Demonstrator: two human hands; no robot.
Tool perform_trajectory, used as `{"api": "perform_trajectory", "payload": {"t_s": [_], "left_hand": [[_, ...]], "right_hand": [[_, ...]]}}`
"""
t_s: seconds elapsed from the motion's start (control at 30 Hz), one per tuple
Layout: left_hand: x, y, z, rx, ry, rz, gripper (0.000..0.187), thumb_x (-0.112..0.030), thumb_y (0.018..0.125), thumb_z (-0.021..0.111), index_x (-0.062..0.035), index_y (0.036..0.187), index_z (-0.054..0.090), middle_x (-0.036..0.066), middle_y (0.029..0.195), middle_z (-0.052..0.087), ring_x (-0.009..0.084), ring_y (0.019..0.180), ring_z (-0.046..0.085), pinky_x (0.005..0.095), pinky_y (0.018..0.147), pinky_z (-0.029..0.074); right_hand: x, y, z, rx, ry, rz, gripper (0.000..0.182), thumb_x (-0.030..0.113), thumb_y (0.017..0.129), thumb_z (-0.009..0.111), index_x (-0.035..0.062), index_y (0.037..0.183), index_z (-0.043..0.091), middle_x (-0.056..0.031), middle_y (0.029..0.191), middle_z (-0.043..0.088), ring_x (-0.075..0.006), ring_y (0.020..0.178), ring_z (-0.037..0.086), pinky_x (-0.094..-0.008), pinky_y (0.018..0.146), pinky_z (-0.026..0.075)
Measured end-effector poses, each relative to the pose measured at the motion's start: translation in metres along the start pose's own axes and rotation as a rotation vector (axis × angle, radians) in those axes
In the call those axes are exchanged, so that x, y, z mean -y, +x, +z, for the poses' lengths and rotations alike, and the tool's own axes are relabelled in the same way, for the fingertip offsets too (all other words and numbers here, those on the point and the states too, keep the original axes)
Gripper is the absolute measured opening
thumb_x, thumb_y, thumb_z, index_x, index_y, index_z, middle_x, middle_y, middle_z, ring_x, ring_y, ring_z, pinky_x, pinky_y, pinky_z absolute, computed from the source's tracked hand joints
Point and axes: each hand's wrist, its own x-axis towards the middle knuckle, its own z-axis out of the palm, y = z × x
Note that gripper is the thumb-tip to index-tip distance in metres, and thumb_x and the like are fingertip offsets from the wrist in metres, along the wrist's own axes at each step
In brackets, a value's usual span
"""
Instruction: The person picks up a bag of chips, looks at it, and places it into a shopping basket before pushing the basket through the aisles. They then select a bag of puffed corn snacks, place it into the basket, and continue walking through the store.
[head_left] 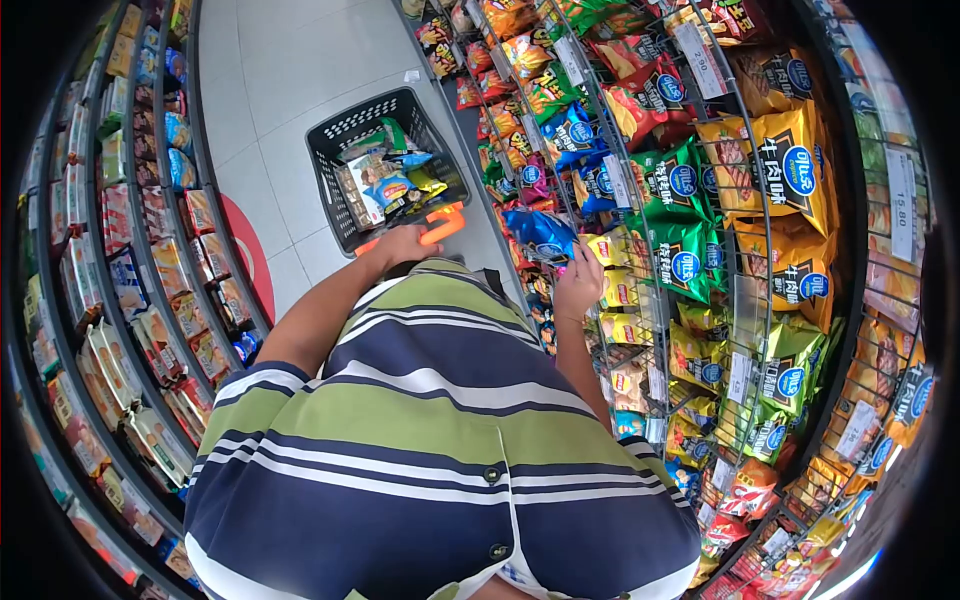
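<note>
My left hand [404, 246] is closed around the orange handle [442, 224] of a black shopping basket [322, 180]. Inside the basket lie several packaged goods, among them a blue and white bag [388, 188] and a yellow-green bag [428, 184]. At the edge of the right-hand shelves, my right hand [580, 282] grips a blue bag of chips [540, 232] by its near end. Close around that hand are yellow bags [618, 286] on the rack and green chip bags [682, 180] further right.
Wire shelves [640, 130] full of snack bags rise along my right side, with white price tags [700, 60] on their edges. On the left stand shelves [140, 240] of boxed and wrapped goods. A grey tiled floor [290, 60] runs ahead, with a red floor marking [250, 250] at left.
</note>
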Motion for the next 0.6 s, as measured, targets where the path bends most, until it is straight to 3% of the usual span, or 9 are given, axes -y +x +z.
{"api": "perform_trajectory", "payload": {"t_s": [0.13,0.17,0.27,0.33,0.37,0.47,0.53,0.6], "left_hand": [[0.002,0.001,0.004,-0.134,-0.248,0.057,0.067,-0.058,0.084,0.076,-0.0024,0.12,0.062,0.016,0.103,0.069,0.0276,0.095,0.068,0.0406,0.083,0.052],[-0.005,-0.002,-0.004,-0.189,-0.264,0.068,0.067,-0.048,0.086,0.079,-0.0001,0.128,0.058,0.015,0.113,0.065,0.0234,0.106,0.064,0.0367,0.09,0.051],[-0.03,-0.006,-0.036,-0.444,-0.422,0.177,0.061,-0.038,0.089,0.079,-0.0018,0.132,0.056,0.014,0.121,0.062,0.0227,0.116,0.06,0.0354,0.098,0.048],[-0.038,-0.005,-0.055,-0.673,-0.518,0.355,0.055,-0.029,0.09,0.078,-0.0026,0.133,0.057,0.012,0.124,0.062,0.0224,0.119,0.058,0.0364,0.104,0.045],[-0.039,-0.001,-0.067,-0.749,-0.516,0.429,0.064,-0.043,0.088,0.079,0.0012,0.131,0.059,0.017,0.124,0.065,0.0268,0.118,0.062,0.0385,0.101,0.049],[-0.067,-0.03,-0.12,-0.468,-0.526,0.421,0.059,-0.034,0.093,0.073,-0.0041,0.14,0.054,0.014,0.134,0.062,0.0229,0.127,0.057,0.0373,0.109,0.044],[-0.064,-0.023,-0.13,-0.119,-0.732,0.414,0.063,-0.042,0.097,0.069,-0.0027,0.143,0.052,0.013,0.137,0.062,0.0207,0.127,0.057,0.0373,0.11,0.043],[-0.064,-0.024,-0.136,0.039,-0.706,0.309,0.066,-0.045,0.097,0.069,-0.003,0.145,0.051,0.012,0.135,0.063,0.0176,0.122,0.06,0.0358,0.107,0.047]], "right_hand": [[0.04,0.018,0.0,-0.022,0.251,-0.018,0.025,-0.003,0.086,0.065,0.0012,0.107,0.078,-0.0166,0.112,0.074,-0.0334,0.102,0.071,-0.0408,0.092,0.055],[0.054,0.026,-0.004,-0.011,0.298,-0.011,0.023,-0.002,0.087,0.066,-0.0014,0.107,0.077,-0.018,0.109,0.075,-0.0324,0.1,0.072,-0.0383,0.09,0.056],[0.092,0.053,-0.014,0.108,0.495,0.034,0.025,-0.002,0.086,0.067,-0.0021,0.109,0.076,-0.0183,0.108,0.075,-0.031,0.1,0.072,-0.0374,0.09,0.056],[0.109,0.067,-0.017,0.211,0.589,0.071,0.023,-0.001,0.088,0.07,-0.0025,0.11,0.076,-0.0169,0.106,0.075,-0.0247,0.097,0.072,-0.0332,0.088,0.055],[0.116,0.074,-0.017,0.282,0.629,0.098,0.022,-0.001,0.088,0.07,-0.0027,0.109,0.076,-0.0161,0.105,0.075,-0.0226,0.096,0.072,-0.0321,0.087,0.055],[0.133,0.092,-0.008,0.487,0.737,0.245,0.022,0.002,0.089,0.074,-0.004,0.11,0.077,-0.0095,0.102,0.076,-0.0136,0.092,0.069,-0.0276,0.083,0.054],[0.159,0.108,-0.01,0.604,0.777,0.46,0.022,0.003,0.091,0.074,-0.0042,0.111,0.077,-0.009,0.104,0.076,-0.0132,0.09,0.069,-0.0261,0.082,0.054],[0.178,0.119,-0.006,0.659,0.965,0.614,0.026,0.006,0.093,0.074,-0.0043,0.117,0.074,-0.0086,0.103,0.076,-0.0128,0.085,0.069,-0.0254,0.076,0.055]]}}
